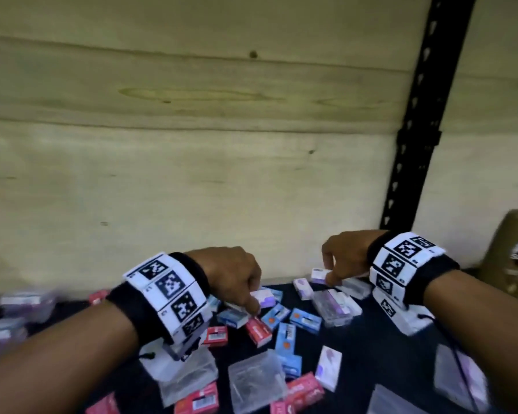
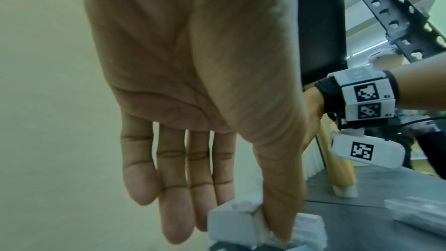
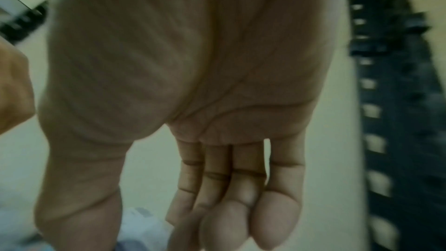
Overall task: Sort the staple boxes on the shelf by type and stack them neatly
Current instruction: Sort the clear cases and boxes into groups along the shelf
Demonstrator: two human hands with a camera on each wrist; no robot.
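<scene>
Small staple boxes lie scattered on the dark shelf [image 1: 368, 348]: blue boxes [image 1: 305, 319], red boxes [image 1: 259, 331] and white-and-purple boxes [image 1: 328, 367]. My left hand [image 1: 253, 306] reaches down into the pile, its thumb and forefinger pinching a white-and-purple box [image 1: 263, 297]. The left wrist view shows that hand [image 2: 260, 232] with its thumb pressed on the white box [image 2: 229, 222]. Near the back panel, my right hand [image 1: 329, 273] pinches another white-and-purple box [image 1: 320, 274]. That box [image 3: 142, 224] appears blurred between thumb and fingers in the right wrist view.
Clear plastic cases [image 1: 256, 380] lie among the boxes at the front. Blurred stacks of boxes [image 1: 12, 312] stand at the left. A wooden back panel [image 1: 192, 174] closes the shelf. At the right are a black perforated upright [image 1: 407, 150] and a brown carton [image 1: 509, 258].
</scene>
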